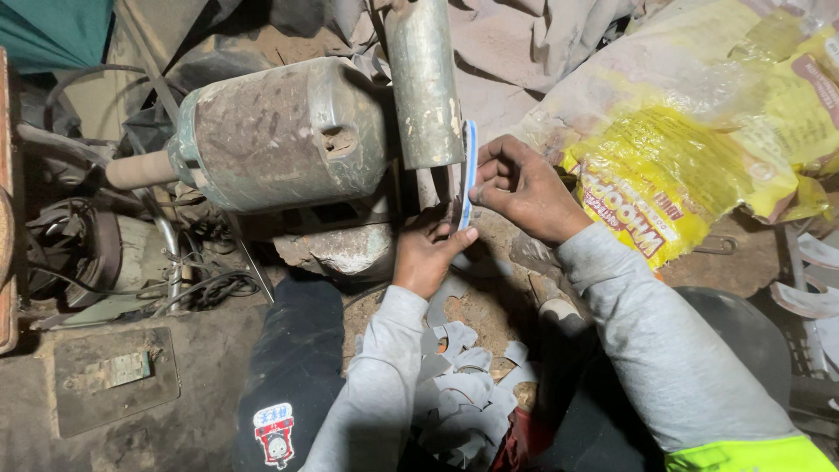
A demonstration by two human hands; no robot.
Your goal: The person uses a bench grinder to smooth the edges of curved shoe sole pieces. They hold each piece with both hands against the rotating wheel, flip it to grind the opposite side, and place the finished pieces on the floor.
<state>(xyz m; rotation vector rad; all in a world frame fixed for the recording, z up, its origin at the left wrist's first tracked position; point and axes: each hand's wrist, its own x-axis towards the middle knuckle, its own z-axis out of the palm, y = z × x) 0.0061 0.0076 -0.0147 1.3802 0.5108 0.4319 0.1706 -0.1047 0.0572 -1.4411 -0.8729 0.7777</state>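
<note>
1. My right hand point(524, 188) is closed on the upper part of a thin white piece with a blue edge point(469, 170), pinching it between thumb and fingers.
2. My left hand point(428, 253) is closed on the lower end of the same piece, fingertips touching it from below.
3. The piece stands upright on edge, pressed against the side of the grey wheel point(424, 83) of the grinder.
4. The grinder's worn green motor point(280, 135) sits just left of the wheel, a bare shaft point(140, 170) sticking out at its far end.
5. Pale cut-out scraps point(463, 385) lie in a heap between my knees.
6. A crumpled yellow sack point(682, 166) lies right of my right hand.
</note>
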